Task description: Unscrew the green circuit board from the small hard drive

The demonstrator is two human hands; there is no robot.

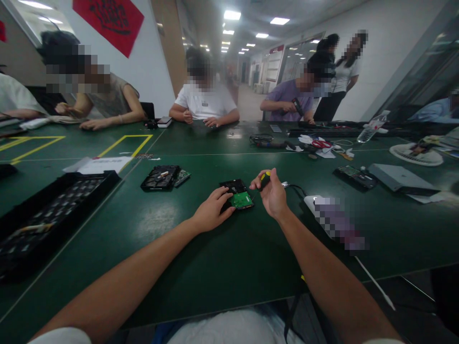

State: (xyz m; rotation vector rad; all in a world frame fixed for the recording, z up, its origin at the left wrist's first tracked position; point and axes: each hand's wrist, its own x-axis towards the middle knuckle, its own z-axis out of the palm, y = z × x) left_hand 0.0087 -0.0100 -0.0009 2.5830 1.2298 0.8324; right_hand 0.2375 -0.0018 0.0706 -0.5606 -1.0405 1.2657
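Note:
A hard drive (242, 200) with a green circuit board facing up lies on the green table in front of me. My left hand (212, 211) grips its left side, with thumb and fingers on the near and far parts of the edge. In my right hand (274, 197) is a screwdriver (265, 179) with a yellow and black handle, its fingers closed round it. The thin shaft slants down toward the drive's right side; whether the tip touches a screw is too small to tell. Farther left lies another black drive (161, 177) with a loose circuit board (182, 177) beside it.
A long black tray (53, 210) stands at left. To the right are a white power strip (315, 203), another drive (353, 177) and a grey box (401, 177). Cables, a water bottle (373, 127) and a round white fan part (416, 154) lie farther back. Several people sit across the table.

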